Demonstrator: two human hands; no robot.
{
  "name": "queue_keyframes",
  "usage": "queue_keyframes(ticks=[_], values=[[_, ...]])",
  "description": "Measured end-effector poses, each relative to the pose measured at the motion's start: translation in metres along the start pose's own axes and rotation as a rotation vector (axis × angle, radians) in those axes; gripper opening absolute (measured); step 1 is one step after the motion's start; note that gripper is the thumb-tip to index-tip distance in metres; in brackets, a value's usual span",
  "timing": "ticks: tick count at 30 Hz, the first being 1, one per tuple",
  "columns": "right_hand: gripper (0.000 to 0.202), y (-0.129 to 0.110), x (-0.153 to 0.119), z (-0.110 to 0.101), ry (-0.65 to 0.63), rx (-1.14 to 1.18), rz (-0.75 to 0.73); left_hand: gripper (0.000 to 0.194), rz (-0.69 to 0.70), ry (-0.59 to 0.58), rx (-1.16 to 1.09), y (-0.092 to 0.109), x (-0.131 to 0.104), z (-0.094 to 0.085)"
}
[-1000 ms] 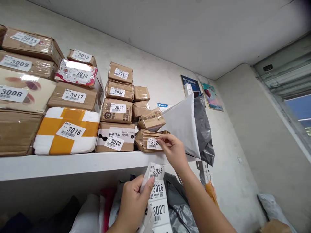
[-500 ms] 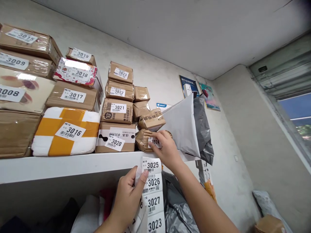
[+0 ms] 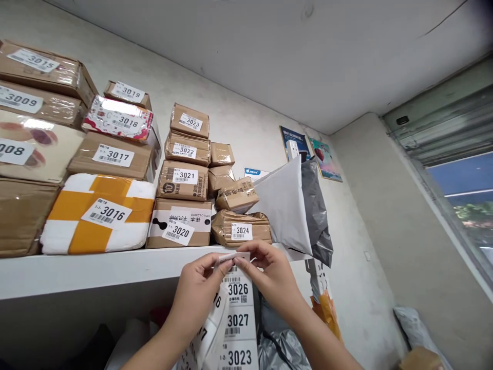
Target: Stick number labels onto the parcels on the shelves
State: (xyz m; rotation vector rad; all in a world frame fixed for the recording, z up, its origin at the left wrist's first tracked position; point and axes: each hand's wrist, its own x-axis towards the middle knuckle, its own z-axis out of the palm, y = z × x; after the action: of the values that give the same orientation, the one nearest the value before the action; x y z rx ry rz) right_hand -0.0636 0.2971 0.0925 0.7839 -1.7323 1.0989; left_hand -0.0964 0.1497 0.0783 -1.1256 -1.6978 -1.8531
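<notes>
My left hand (image 3: 198, 293) grips a strip of numbered stickers (image 3: 236, 321) showing 3026, 3027 and 3023, just under the shelf edge. My right hand (image 3: 269, 275) pinches the strip's top sticker (image 3: 233, 256), which is bent over and partly peeled. Right above my hands, on the white shelf (image 3: 96, 270), lies a small brown parcel (image 3: 241, 227) with the 3024 sticker (image 3: 242, 231) on its front. Neither hand touches the parcel.
Labelled parcels 3015 to 3023 are stacked along the shelf, among them the 3020 box (image 3: 181, 223) and the orange-and-white 3016 parcel (image 3: 100, 213). A white mailer bag (image 3: 285, 203) and a grey bag (image 3: 318, 205) lean at the shelf's right end. Bags lie below the shelf.
My right hand left the 3024 sticker on the brown parcel and came down to the strip. It now peels the top sticker, which was 3025.
</notes>
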Motion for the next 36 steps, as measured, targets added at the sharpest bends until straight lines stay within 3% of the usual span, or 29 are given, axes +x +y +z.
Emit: queue_keyframes(ticks=[5, 7, 9, 12, 15, 18, 20, 23, 26, 28, 33, 36], values=[[0.011, 0.002, -0.003, 0.012, 0.214, 0.063, -0.075, 0.041, 0.148, 0.178, 0.194, 0.003, 0.004, 0.011], [0.008, -0.004, -0.002, 0.015, 0.273, -0.007, -0.146, 0.043, 0.177, 0.231, 0.162, 0.006, 0.007, 0.013], [0.009, -0.011, 0.007, 0.013, 0.300, -0.033, -0.208, 0.036, 0.138, 0.201, 0.037, 0.011, 0.009, 0.015], [0.007, -0.015, 0.040, 0.001, 0.362, -0.031, -0.248, 0.032, 0.024, 0.069, -0.047, 0.018, 0.010, 0.017], [0.013, -0.009, 0.091, -0.019, 0.403, -0.138, -0.257, 0.025, 0.012, 0.003, 0.111, 0.019, 0.005, 0.018], [0.009, 0.002, 0.135, -0.033, 0.284, -0.408, -0.251, 0.027, 0.024, -0.015, 0.170, 0.015, -0.001, 0.015], [0.005, 0.006, 0.151, -0.037, 0.221, -0.515, -0.251, 0.027, 0.014, -0.012, 0.163, 0.012, -0.004, 0.011], [0.009, 0.000, 0.152, -0.036, 0.207, -0.627, -0.278, 0.028, 0.014, 0.009, 0.185, 0.012, -0.006, 0.004], [0.044, -0.013, 0.143, -0.033, 0.234, -0.810, -0.261, 0.029, 0.028, 0.024, 0.189, 0.013, -0.007, 0.000], [0.054, -0.017, 0.141, -0.032, 0.254, -0.903, -0.231, 0.030, 0.030, 0.033, 0.183, 0.014, -0.007, -0.001], [0.003, -0.010, 0.144, -0.033, 0.138, -0.803, -0.263, 0.031, 0.036, 0.034, 0.151, 0.016, -0.009, -0.002], [0.008, -0.015, 0.128, -0.031, 0.202, -0.658, -0.267, 0.031, 0.055, 0.058, 0.118, 0.018, -0.009, -0.005]])
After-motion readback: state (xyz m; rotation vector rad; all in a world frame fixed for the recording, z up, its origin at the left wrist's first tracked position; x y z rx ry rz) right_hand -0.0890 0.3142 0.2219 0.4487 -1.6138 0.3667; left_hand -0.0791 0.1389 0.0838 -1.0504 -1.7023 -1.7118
